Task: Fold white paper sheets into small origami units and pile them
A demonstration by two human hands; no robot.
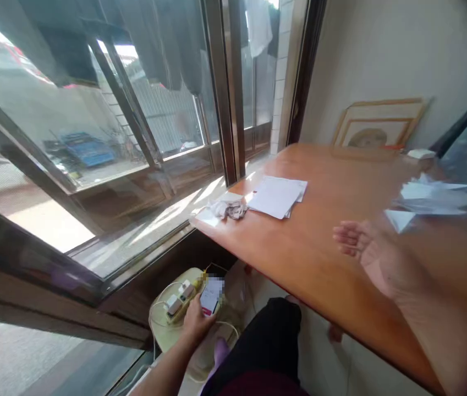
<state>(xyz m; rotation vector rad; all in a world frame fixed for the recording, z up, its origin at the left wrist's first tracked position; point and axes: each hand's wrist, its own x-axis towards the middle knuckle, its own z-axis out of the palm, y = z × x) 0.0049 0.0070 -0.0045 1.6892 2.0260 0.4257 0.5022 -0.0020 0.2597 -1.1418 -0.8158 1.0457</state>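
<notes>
My left hand (197, 320) is closed around the lower part of a smartphone (212, 294). Its screen is lit and partly blurred out. Just beside the phone, a power strip (180, 301) with white chargers plugged in rests on a pale stool (161, 330). My right hand (365, 247) hangs over the brown table (324, 247), palm turned up. Its fingers are loosely bent, and nothing shows in them. Folded white papers (433, 198) lie in a pile beyond this hand.
A stack of white sheets (276, 195) and a crumpled paper (235, 209) lie near the table's window-side corner. Framed pictures (377, 124) lean against the wall behind. Large glass windows (167, 110) stand at the left. A white cable (229, 324) loops beside my left hand.
</notes>
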